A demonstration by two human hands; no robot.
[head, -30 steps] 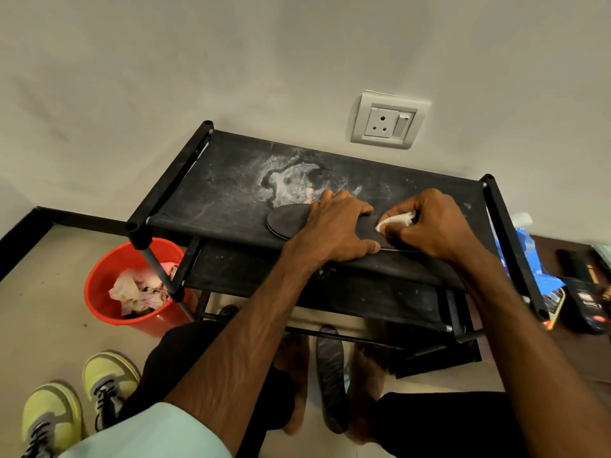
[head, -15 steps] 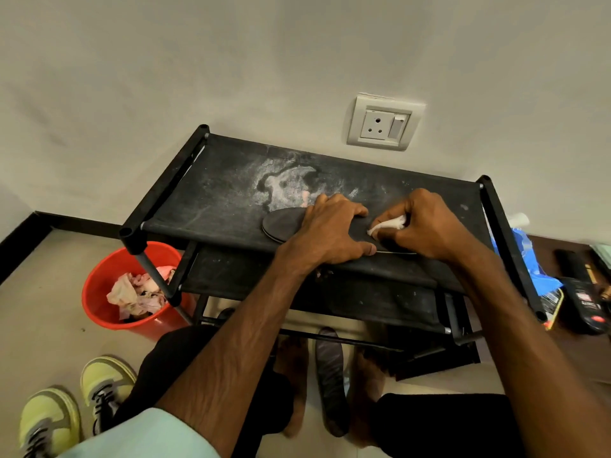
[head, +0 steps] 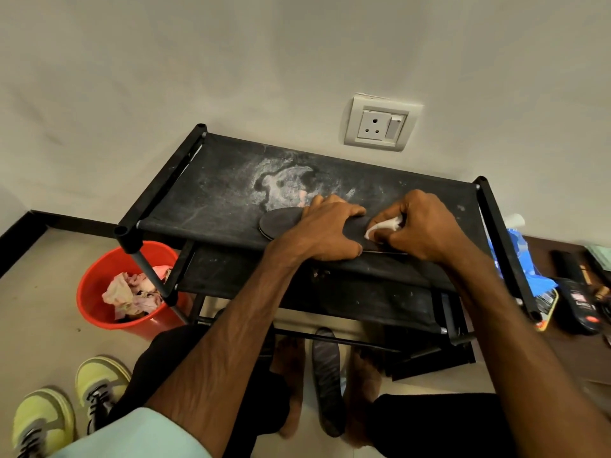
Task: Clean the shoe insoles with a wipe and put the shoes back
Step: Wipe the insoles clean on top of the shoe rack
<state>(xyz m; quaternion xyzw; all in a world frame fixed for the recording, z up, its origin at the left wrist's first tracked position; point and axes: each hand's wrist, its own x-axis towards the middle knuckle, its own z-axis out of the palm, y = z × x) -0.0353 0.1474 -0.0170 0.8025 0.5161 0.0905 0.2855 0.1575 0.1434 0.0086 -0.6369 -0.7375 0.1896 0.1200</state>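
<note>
- Hardly anything has shifted since a second ago; both hands stay on the insole, and the wipe sits a touch closer to the left thumb
- rack (head: 211, 193): black, dusty, with a pale stain on its top shelf; the work happens on that shelf, near its front edge
- shoes (head: 96, 388): yellow pair on the floor at the left, well apart from the rack; not yet put back
- insole (head: 281, 223): dark, thin and flat on the top shelf; its long axis runs left to right along the front edge; its rounded end shows left of the left hand, the rest is covered
- left hand (head: 327, 233): palm down, fingers spread over the insole's middle, pressing it still
- right hand (head: 426, 233): just right of the left, fingers curled, pinching the wipe; it is nearer the uncleaned right stretch, so I judge the strokes should run along the axis
- wipe (head: 385, 226): small, white, crumpled, touching the insole between the hands
</note>
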